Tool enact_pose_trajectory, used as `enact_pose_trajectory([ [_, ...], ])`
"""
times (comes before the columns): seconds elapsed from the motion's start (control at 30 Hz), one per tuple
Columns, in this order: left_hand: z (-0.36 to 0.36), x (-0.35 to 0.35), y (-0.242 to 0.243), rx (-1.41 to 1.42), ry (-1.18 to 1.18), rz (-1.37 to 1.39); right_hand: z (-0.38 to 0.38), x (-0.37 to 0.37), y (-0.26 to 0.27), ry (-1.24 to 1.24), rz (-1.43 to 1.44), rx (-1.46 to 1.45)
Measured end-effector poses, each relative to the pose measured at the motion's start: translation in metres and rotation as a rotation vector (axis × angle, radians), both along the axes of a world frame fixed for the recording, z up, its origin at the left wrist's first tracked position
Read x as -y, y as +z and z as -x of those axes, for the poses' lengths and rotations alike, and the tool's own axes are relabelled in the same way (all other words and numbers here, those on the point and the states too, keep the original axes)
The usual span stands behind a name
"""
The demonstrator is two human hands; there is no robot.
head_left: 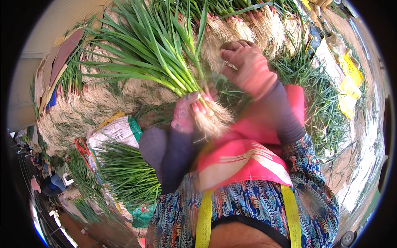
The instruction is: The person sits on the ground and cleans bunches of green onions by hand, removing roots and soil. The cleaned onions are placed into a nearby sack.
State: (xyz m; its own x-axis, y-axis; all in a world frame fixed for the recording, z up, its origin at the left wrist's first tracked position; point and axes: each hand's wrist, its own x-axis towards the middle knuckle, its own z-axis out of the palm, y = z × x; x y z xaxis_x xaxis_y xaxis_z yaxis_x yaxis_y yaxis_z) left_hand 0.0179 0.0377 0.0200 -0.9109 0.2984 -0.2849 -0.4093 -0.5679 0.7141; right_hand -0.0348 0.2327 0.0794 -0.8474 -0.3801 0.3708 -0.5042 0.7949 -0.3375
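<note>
My left hand (185,112) grips a bunch of green garlic (186,74) around its lower stems. Long flat leaves fan out towards the upper left, while the pinkish-white bulb ends and pale stringy roots (212,121) hang towards my lap. To the right of the bunch, my right hand (248,63) is raised, slightly blurred, its fingers curled and its thumb apart from them. Nothing shows in that hand. Beyond it lies a row of more green garlic with thick pale roots (269,31). A red apron (248,161) with a pale print covers my lap.
Heaped garlic with matted roots (77,108) spreads along the left. A woven sack (113,131) and a pile of green leaves (130,173) lie near my left arm. Loose leaf trimmings (322,105) and yellow plastic (350,83) are at right. Another person (52,184) sits far left.
</note>
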Motion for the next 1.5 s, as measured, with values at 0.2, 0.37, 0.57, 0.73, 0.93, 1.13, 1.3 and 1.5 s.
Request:
enact_pose_trajectory([
  [0.2, -0.003, 0.001, -0.002, -0.011, 0.035, 0.010, 0.017, 0.031, -0.018, 0.166, -0.125, 0.544],
  [0.37, -0.007, -0.011, 0.006, 0.051, 0.194, -0.025, 0.010, 0.029, -0.023, 0.094, 0.258, 0.822],
  [0.57, -0.006, -0.009, 0.000, 0.021, 0.168, -0.047, 0.019, 0.039, -0.033, 0.233, -0.189, 0.606],
  [0.73, -0.002, 0.007, -0.012, -0.075, -0.078, -0.067, 0.031, 0.042, -0.051, -0.144, 0.291, 0.742],
  [0.93, -0.002, 0.006, -0.010, -0.054, -0.059, -0.234, 0.046, 0.002, -0.038, -0.018, 0.202, 0.710],
  [1.13, 0.006, 0.008, -0.017, -0.158, -0.163, -0.314, 0.124, -0.034, -0.011, -0.541, -0.162, 0.293],
  [1.3, 0.020, 0.010, -0.015, -0.331, -0.467, -0.625, 0.132, -0.047, -0.010, -0.445, -0.261, 0.427],
  [1.5, 0.013, 0.004, -0.004, -0.243, -0.290, -0.694, 0.089, -0.066, -0.020, -0.270, 0.958, 0.769],
])
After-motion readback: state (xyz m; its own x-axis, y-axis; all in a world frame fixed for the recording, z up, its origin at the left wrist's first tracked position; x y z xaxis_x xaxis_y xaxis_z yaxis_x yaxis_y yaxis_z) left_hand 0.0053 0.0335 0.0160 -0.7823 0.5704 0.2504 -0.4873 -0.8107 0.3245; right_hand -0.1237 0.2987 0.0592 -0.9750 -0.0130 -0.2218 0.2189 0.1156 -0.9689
